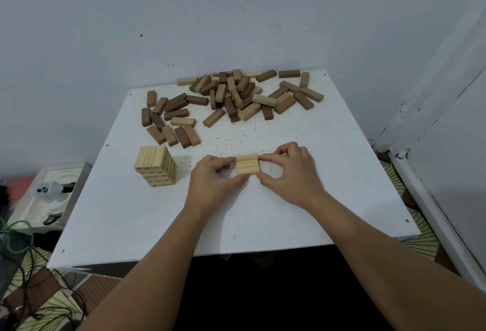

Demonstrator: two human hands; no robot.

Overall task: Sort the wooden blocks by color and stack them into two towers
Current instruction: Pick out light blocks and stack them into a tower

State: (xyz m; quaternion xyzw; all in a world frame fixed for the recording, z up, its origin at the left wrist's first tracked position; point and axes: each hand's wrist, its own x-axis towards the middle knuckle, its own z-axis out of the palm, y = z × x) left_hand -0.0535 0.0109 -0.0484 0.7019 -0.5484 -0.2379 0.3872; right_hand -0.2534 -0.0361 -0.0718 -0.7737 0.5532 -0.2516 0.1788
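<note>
Three light wooden blocks (247, 164) lie side by side as one row on the white table (328, 186), near its middle. My left hand (214, 183) pinches the row's left end between curled fingers and thumb. My right hand (292, 173) pinches its right end the same way. A tower of light blocks (155, 166), several layers high with printed numbers on the block ends, stands to the left of my hands. A loose pile of dark and light blocks (231, 96) is spread over the far half of the table.
The table stands in a corner, with a white wall (236, 15) behind it and another wall on the right. Left of the table, lower down, a grey unit (52, 194) holds a small white figure (48, 191); green cables (15, 236) lie on the floor.
</note>
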